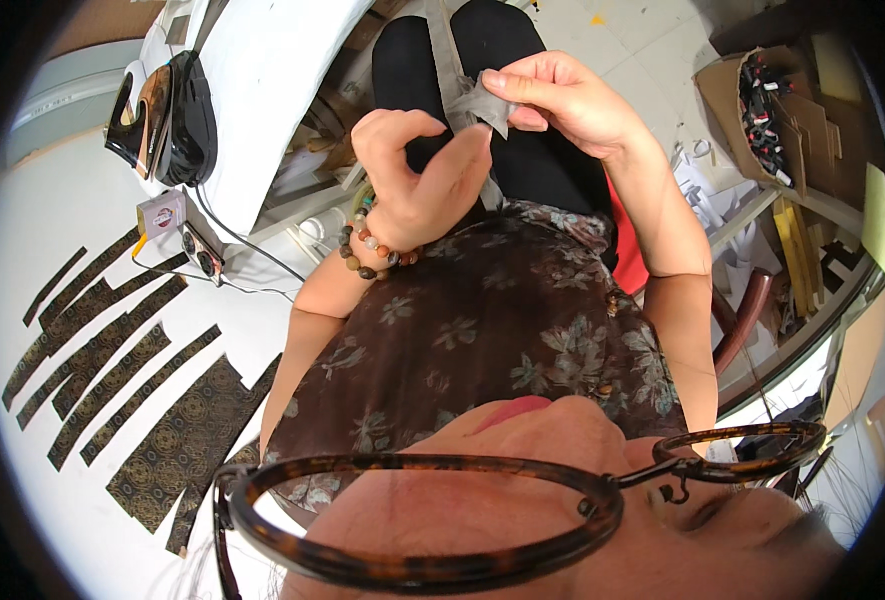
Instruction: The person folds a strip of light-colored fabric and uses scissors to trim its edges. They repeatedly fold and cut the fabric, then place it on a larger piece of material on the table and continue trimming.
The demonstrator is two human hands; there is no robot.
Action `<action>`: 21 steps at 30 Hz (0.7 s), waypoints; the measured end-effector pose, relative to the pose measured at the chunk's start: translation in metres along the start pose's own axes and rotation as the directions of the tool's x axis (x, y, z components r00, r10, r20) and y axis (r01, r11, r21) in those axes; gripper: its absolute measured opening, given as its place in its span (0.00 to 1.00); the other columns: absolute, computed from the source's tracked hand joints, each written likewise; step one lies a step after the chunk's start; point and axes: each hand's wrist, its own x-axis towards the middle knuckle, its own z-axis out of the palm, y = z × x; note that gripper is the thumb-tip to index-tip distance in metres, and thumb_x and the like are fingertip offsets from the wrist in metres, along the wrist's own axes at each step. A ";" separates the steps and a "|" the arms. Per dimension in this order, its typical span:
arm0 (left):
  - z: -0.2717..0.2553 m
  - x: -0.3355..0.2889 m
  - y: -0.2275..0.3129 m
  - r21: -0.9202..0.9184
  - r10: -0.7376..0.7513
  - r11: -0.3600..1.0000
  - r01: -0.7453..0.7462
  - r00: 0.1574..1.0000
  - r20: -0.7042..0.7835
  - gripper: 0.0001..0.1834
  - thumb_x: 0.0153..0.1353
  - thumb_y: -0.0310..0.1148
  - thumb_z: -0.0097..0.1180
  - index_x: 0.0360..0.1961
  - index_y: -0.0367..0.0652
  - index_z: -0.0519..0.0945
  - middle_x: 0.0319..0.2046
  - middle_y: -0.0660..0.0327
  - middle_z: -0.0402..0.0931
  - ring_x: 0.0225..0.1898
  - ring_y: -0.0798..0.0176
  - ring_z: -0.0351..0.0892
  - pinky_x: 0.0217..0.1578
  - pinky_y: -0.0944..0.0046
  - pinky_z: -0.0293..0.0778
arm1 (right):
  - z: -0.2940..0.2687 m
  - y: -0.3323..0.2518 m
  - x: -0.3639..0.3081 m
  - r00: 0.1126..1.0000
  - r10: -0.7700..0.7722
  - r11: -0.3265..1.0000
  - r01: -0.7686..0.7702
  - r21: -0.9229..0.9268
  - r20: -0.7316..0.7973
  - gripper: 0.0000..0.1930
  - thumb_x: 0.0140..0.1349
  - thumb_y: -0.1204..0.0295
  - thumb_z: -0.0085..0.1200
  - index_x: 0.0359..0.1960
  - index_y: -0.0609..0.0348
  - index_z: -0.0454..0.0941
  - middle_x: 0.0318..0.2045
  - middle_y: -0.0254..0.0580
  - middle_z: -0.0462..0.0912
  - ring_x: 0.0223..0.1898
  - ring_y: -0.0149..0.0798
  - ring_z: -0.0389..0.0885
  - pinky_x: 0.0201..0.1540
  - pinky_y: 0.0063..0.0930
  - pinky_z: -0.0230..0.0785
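A thin grey strip of cloth [480,105] is bunched above my lap, and a narrow length of it runs up between my black-trousered knees [497,40]. My right hand [577,105] pinches the bunched part between thumb and fingers. At the strip's near side is my left hand [417,185], with beaded bracelets on the wrist and fingers curled in. Its fingertips meet the lower edge of the cloth, and the fingers partly hide what they grip. Below both hands lies my dark floral top [462,320].
On the left, a white table [42,220] bears several cut pieces of dark patterned fabric [187,430], a glossy black appliance [190,120], a cord, a small box [162,215] and a phone [202,250]. To the right stand a carton of small black items [765,115] and a reddish-brown armrest [747,315].
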 end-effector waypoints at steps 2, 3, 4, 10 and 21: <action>-0.008 0.011 0.000 0.062 0.112 0.991 -0.120 0.986 0.120 0.14 0.48 0.27 0.70 0.38 0.52 0.88 0.38 0.67 0.71 0.40 0.62 0.69 0.42 0.58 0.63 | 0.001 -0.006 0.000 0.999 0.052 0.997 -0.052 -0.052 -0.005 0.22 0.71 0.57 0.60 0.19 0.52 0.75 0.16 0.21 0.66 0.19 0.19 0.58 0.25 0.18 0.51; -0.012 0.015 0.000 0.088 0.163 0.980 -0.181 0.970 0.182 0.15 0.49 0.27 0.69 0.40 0.51 0.88 0.37 0.69 0.71 0.39 0.63 0.70 0.42 0.58 0.63 | 0.001 -0.009 -0.001 0.997 0.076 0.996 -0.075 -0.046 0.012 0.22 0.71 0.57 0.60 0.19 0.51 0.74 0.15 0.21 0.66 0.19 0.19 0.58 0.25 0.18 0.50; -0.006 0.018 -0.004 0.086 0.231 0.967 -0.242 0.966 0.118 0.16 0.50 0.28 0.65 0.43 0.49 0.88 0.36 0.72 0.73 0.36 0.65 0.70 0.42 0.58 0.62 | 0.000 -0.015 0.000 0.995 0.094 0.995 -0.092 -0.048 0.028 0.22 0.71 0.57 0.60 0.18 0.51 0.73 0.15 0.21 0.66 0.19 0.20 0.57 0.25 0.18 0.50; -0.014 0.015 -0.018 0.050 0.337 0.936 -0.348 0.929 0.152 0.17 0.53 0.29 0.61 0.46 0.43 0.86 0.38 0.70 0.73 0.39 0.65 0.71 0.44 0.56 0.64 | -0.013 -0.033 0.018 0.966 0.247 0.958 -0.232 -0.166 0.078 0.30 0.71 0.48 0.57 0.14 0.50 0.68 0.11 0.27 0.66 0.15 0.24 0.59 0.26 0.21 0.61; -0.023 0.007 -0.020 -0.014 0.254 0.966 -0.257 0.943 0.214 0.18 0.51 0.26 0.62 0.46 0.38 0.85 0.33 0.67 0.72 0.33 0.66 0.69 0.41 0.60 0.71 | -0.061 -0.103 0.354 0.612 -0.718 -0.202 0.272 -0.941 0.332 0.08 0.62 0.72 0.54 0.32 0.61 0.84 0.36 0.60 0.85 0.43 0.57 0.85 0.48 0.50 0.75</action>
